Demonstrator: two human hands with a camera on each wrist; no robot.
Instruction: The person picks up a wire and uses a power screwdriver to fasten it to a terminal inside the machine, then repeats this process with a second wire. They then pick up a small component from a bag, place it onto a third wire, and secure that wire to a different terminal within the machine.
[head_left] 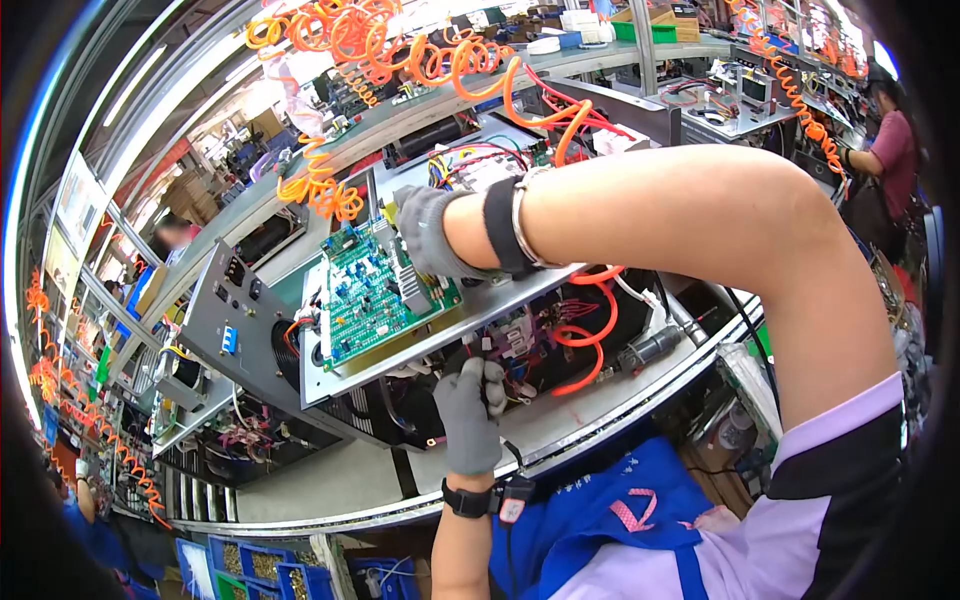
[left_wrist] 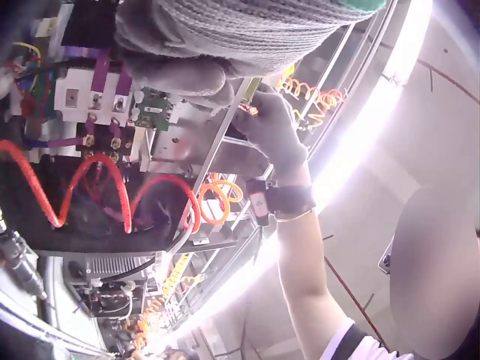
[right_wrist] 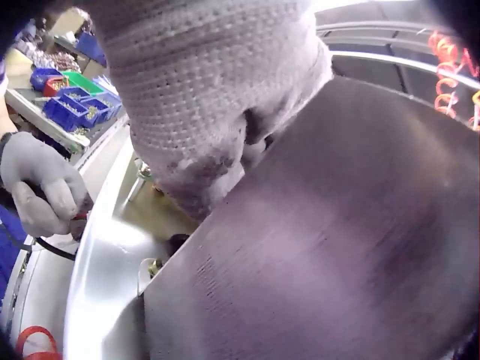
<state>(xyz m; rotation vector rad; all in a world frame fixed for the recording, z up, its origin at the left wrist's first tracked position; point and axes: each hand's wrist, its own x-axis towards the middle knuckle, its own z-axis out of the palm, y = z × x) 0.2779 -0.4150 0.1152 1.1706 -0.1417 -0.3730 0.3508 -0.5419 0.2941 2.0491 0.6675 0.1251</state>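
The gloved right hand [head_left: 435, 232] [right_wrist: 217, 97] is bent over the back edge of a green circuit board [head_left: 365, 300], beside a finned heatsink [head_left: 410, 288]. Its fingertips are hidden behind a metal plate [right_wrist: 315, 225], so what they touch cannot be told. In the left wrist view, a small orange-red thing lies by the right hand [left_wrist: 274, 131]. Below the metal tray [head_left: 450, 335], the gloved left hand [head_left: 470, 415] [left_wrist: 225, 37] has curled fingers near wiring and a white connector [head_left: 487, 343]. The right wrist view shows the left hand [right_wrist: 45, 184] pinching a thin reddish wire [right_wrist: 80, 216].
A grey panel [head_left: 235, 310] stands left of the board. Coiled red hose [head_left: 600, 340] hangs under the tray, and orange coils [head_left: 340, 40] hang above. Blue bins [head_left: 262, 562] of small parts are at the lower left. Another person [head_left: 890, 150] is at the far right.
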